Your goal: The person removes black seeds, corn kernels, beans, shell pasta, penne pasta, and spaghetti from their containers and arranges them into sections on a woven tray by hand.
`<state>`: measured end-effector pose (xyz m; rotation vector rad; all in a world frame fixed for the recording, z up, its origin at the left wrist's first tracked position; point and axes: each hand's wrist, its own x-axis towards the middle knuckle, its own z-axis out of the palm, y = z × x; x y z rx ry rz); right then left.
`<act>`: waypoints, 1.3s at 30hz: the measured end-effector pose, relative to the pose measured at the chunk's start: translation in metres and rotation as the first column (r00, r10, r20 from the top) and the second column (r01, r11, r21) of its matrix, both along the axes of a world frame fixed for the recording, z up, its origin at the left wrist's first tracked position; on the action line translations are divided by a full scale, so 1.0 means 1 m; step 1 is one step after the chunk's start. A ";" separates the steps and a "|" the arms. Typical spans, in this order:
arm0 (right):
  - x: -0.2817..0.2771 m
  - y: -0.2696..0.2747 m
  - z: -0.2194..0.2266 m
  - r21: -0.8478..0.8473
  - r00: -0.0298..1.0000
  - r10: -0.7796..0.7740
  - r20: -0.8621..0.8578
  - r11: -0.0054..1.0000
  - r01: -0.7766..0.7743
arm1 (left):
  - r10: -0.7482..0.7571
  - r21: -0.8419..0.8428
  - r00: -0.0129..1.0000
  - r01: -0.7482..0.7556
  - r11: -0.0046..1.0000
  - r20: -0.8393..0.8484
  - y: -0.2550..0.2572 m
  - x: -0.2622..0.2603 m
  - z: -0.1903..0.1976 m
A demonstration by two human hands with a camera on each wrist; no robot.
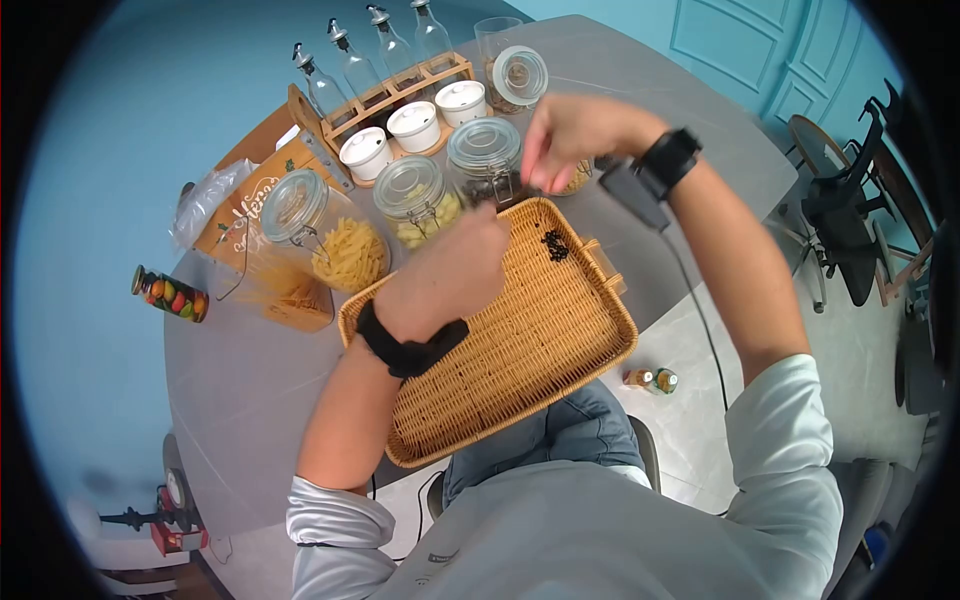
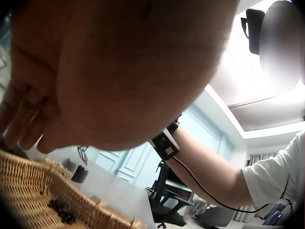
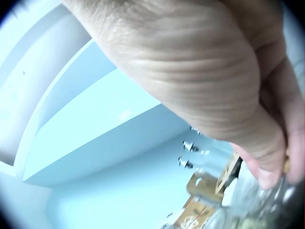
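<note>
My right hand (image 1: 575, 140) hangs over the far side of the wicker tray (image 1: 520, 340), beside a glass jar of dark beans (image 1: 490, 188). Thumb and fingertips come together in the right wrist view, pinching a small tan piece (image 3: 287, 165), mostly hidden. My left hand (image 1: 445, 275) is above the tray's far left part, nearest the same jar. Its fingers (image 2: 35, 117) hang loosely downward in the left wrist view, with nothing visible in them. A small heap of black beans (image 1: 554, 245) lies in the tray's far right corner.
Clip-top jars of pale pieces (image 1: 418, 205) and pasta (image 1: 348, 252) stand left of the bean jar. Behind are white lidded pots (image 1: 413, 127) and a wooden rack (image 1: 400, 92) of glass bottles. A jar with its lid open (image 1: 510, 75) stands at the back right.
</note>
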<state>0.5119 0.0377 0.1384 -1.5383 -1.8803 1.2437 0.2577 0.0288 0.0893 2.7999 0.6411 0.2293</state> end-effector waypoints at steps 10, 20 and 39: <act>-0.055 -0.007 -0.101 -0.009 0.961 -0.054 0.270 0.998 0.059 | -0.017 0.146 0.990 0.037 0.989 -0.139 -0.028 0.006 -0.111; -0.046 0.005 -0.099 -0.203 0.985 -0.037 0.169 0.976 0.072 | -0.010 0.192 0.988 0.039 0.981 -0.151 -0.034 0.007 -0.113; -0.044 -0.018 -0.101 0.090 0.975 -0.130 0.178 0.989 0.115 | 0.068 0.116 0.957 -0.036 0.993 -0.281 -0.024 0.001 -0.086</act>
